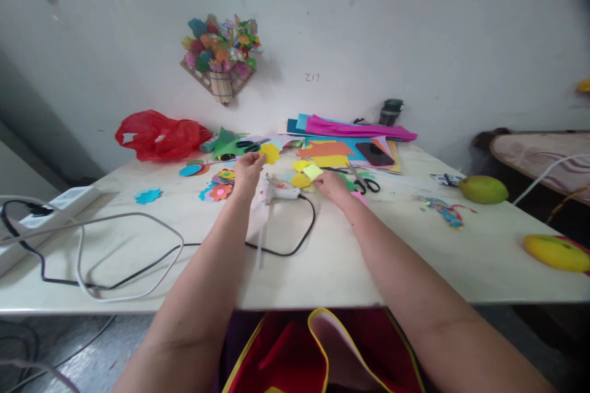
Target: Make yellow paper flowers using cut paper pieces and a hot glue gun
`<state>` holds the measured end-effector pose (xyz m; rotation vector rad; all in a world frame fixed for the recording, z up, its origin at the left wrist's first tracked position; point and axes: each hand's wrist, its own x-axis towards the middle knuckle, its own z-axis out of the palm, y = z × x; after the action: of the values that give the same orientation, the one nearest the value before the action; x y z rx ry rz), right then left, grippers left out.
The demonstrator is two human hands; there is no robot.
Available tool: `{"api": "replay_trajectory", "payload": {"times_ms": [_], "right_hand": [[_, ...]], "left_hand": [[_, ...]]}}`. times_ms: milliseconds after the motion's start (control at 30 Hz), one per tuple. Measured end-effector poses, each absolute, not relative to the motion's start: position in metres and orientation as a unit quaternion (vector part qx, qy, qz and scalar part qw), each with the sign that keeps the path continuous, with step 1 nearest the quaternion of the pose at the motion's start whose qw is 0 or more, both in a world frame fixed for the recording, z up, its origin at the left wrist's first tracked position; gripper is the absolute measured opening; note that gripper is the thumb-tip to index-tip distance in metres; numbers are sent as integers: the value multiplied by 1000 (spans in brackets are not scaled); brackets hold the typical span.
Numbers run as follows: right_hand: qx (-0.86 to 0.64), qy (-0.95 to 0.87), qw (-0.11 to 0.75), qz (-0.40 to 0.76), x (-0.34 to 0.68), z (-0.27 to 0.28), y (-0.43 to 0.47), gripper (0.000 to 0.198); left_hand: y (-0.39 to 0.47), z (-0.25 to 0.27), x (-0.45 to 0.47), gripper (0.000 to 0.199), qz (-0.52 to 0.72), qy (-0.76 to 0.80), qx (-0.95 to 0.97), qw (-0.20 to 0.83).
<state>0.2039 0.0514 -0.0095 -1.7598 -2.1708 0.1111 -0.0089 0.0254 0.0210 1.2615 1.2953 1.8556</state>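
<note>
My left hand (pixel 249 169) pinches a yellow flower-shaped cutout (pixel 270 154) by its edge, held above the table. A pale yellow square piece (pixel 312 172) is between the fingers of my right hand (pixel 330 185). Under and beside that square lie more yellow pieces (pixel 301 180). A white glue gun (pixel 282 194) rests between my hands, its clear glue stick (pixel 260 245) pointing toward me. Scissors (pixel 362 179) with dark handles lie just right of my right hand. Near my left wrist sits a group of coloured flower cutouts (pixel 220 191).
White cables and a power strip (pixel 69 202) occupy the left side. A red plastic bag (pixel 159 135) stands at the back left. Coloured sheets (pixel 336 147), a phone (pixel 373 154) and a dark jar (pixel 391 112) are at the back. Two mangoes (pixel 483 189) lie right, near paper scraps (pixel 445 212).
</note>
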Motion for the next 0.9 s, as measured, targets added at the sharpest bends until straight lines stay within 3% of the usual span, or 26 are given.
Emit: {"api": "replay_trajectory", "payload": {"times_ms": [233, 533, 700, 900], "right_hand": [[-629, -752, 189, 60, 205, -10, 53, 18], [-610, -756, 234, 30, 208, -9, 57, 29], [-527, -801, 281, 38, 190, -2, 41, 29], [-453, -872, 186, -7, 146, 0, 10, 34]], "left_hand": [[25, 21, -8, 21, 684, 484, 464, 287], [22, 24, -7, 19, 676, 475, 469, 312], [24, 24, -7, 19, 684, 469, 459, 319], [28, 19, -9, 20, 682, 463, 467, 320]]}}
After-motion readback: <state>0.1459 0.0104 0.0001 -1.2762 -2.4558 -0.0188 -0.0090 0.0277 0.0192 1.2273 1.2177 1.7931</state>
